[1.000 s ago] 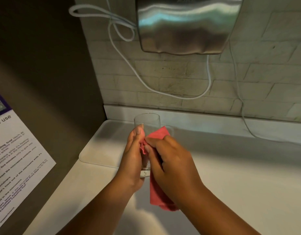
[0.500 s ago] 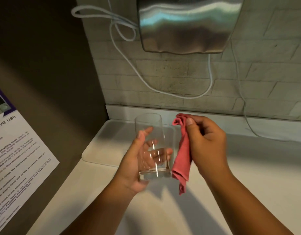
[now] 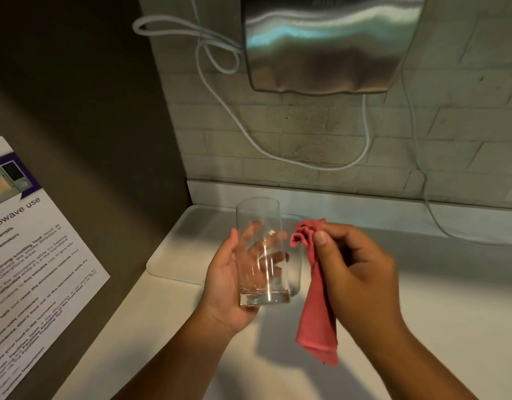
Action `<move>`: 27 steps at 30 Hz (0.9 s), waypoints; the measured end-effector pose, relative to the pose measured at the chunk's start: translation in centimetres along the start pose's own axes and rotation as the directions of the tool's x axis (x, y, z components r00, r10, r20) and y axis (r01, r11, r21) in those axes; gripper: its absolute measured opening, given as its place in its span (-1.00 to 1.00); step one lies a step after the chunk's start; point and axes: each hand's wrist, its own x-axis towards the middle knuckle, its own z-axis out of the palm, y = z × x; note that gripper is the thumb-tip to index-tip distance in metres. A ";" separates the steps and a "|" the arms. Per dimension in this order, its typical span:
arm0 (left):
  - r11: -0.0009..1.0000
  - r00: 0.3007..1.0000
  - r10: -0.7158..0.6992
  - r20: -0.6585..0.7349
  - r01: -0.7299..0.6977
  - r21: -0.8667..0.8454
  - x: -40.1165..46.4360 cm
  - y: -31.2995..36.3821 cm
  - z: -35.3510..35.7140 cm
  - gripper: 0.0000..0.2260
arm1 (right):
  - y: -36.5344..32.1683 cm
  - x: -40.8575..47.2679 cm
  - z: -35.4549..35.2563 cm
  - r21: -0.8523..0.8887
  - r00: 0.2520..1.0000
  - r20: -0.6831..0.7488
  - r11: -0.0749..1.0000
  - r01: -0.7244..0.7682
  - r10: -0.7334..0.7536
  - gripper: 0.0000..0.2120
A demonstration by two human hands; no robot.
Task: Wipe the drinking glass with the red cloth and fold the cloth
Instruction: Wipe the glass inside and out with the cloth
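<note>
**Glass and cloth held apart above the worktop**

The drinking glass point(image 3: 263, 252) stood upright in the left hand point(image 3: 228, 281), fingers wrapped behind it and showing through the clear wall, above the white worktop point(image 3: 422, 298). Just to its right, not touching, the red cloth point(image 3: 315, 313) hung from the right hand point(image 3: 356, 272), pinched at its bunched top between thumb and fingers. Compared with half a second earlier, both had hardly shifted; a second earlier the cloth was pressed against the glass. A white tray point(image 3: 174, 255) lay beyond.
</note>
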 end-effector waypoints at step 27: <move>0.990 0.989 0.092 -0.116 -0.078 0.120 -0.5 0.1 1.3 -0.34 | -0.1 -0.4 3.3 -0.179 0.953 0.233 0.955 0.236 -0.192 -0.86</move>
